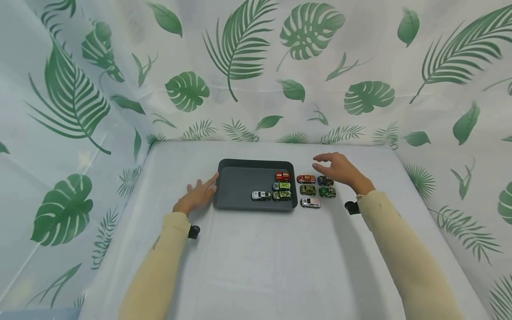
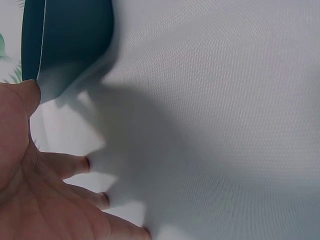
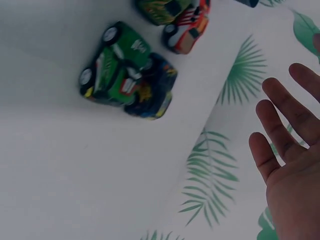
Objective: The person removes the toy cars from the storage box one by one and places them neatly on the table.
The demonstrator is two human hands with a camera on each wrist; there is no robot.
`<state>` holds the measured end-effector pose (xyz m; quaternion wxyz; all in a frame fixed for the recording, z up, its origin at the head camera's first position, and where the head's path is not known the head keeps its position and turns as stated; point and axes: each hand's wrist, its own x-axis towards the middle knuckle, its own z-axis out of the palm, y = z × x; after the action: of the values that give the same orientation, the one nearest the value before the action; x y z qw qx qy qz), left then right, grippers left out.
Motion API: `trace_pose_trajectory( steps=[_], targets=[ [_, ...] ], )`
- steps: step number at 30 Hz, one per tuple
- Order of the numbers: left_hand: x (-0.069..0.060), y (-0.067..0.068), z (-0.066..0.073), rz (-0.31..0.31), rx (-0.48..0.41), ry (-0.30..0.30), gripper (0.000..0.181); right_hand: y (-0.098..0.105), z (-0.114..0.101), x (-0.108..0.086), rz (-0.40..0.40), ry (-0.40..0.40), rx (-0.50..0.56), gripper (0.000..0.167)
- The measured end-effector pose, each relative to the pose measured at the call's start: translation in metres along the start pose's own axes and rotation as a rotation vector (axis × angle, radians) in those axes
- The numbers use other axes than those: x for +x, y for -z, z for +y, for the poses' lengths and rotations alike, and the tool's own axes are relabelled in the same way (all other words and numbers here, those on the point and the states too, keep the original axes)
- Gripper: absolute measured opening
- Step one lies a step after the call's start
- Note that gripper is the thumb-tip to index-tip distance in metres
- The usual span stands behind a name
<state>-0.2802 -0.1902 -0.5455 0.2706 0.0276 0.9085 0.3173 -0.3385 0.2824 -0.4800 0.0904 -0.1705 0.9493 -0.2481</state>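
Note:
My left hand [image 1: 196, 195] lies at the left side of a dark grey tray [image 1: 240, 209], its fingers spread and one touching the tray's wall. In the left wrist view, a digit meets the tray's rim [image 2: 42, 55]. My right hand [image 1: 338, 169] hovers over the right side, fingers loosely bent and holding nothing. Below it are a blue toy car [image 1: 325, 181] and a green toy car [image 1: 327, 192]. An orange-red toy car [image 1: 306, 179], an olive toy car [image 1: 308, 190] and a silver-pink toy car [image 1: 310, 203] stand beside the tray.
Inside the tray, at its right, sit a red car [image 1: 282, 176], a yellow-green car [image 1: 282, 186], a green camouflage car [image 1: 282, 196] and a white car [image 1: 261, 195]. A white cloth covers the table [image 1: 260, 266]. Leaf-printed curtains [image 1: 256, 89] hang behind and beside it.

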Motion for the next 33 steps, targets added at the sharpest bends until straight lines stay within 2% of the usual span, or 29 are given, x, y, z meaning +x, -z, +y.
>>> trace_pose_trajectory(
  steps=[3,11,17,20,23,27,30,33],
  targets=[
    [-0.001,0.001,0.002,-0.001,0.011,0.003,0.06,0.002,-0.008,0.005,0.001,0.021,0.001,0.046],
    [0.014,0.003,-0.009,0.018,-0.011,-0.022,0.061,0.001,-0.029,0.023,0.018,0.111,0.023,0.047],
    [0.052,-0.012,-0.04,0.016,0.006,-0.007,0.062,-0.009,-0.042,0.034,0.003,0.158,0.028,0.047],
    [0.065,-0.017,-0.05,0.008,-0.002,-0.004,0.063,-0.013,-0.049,0.04,0.002,0.168,0.028,0.047],
    [0.057,-0.016,-0.044,0.009,0.002,-0.007,0.063,-0.018,-0.056,0.044,0.006,0.192,0.04,0.047],
    [0.027,-0.007,-0.019,0.025,-0.005,-0.015,0.061,-0.023,-0.066,0.048,-0.005,0.228,0.07,0.048],
    [0.007,-0.003,-0.005,0.03,-0.017,-0.019,0.06,-0.03,-0.072,0.052,-0.016,0.233,0.085,0.047],
    [0.0,0.0,0.001,0.032,-0.016,-0.031,0.059,-0.035,-0.078,0.055,-0.024,0.231,0.099,0.047]
  ],
)
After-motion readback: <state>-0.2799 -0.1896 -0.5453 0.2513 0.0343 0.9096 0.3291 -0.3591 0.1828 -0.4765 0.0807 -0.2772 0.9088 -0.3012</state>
